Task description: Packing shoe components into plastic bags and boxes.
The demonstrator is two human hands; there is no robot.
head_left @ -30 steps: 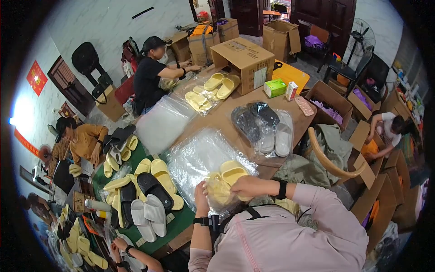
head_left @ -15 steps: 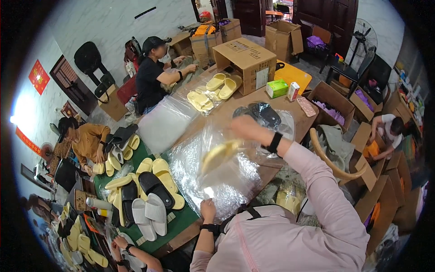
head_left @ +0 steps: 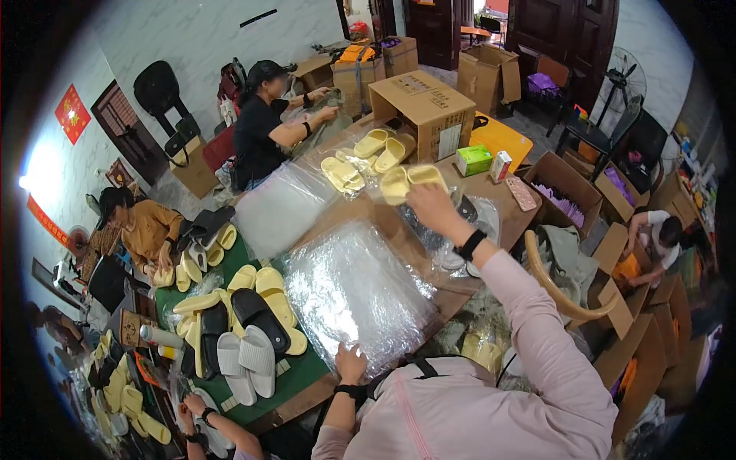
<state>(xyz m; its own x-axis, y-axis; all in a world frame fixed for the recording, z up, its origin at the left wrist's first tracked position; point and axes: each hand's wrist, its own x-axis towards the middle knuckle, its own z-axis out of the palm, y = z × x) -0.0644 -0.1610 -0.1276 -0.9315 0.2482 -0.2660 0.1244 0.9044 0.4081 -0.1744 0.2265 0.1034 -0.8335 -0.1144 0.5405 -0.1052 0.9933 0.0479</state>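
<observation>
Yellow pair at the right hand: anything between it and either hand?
Right hand: nothing visible, its fingers meet the yellow pair; thin clear film there can't be ruled out. Left hand: the clear bag stack lies between, but flat.

Pale yellow slippers [head_left: 395,184], side by side, beyond flat, glossy clear plastic bags [head_left: 356,287]

We are seeing a marbled wall [head_left: 188,38] at upper left, dark doors [head_left: 589,46] upper right, a bright light [head_left: 26,182] far left.
</observation>
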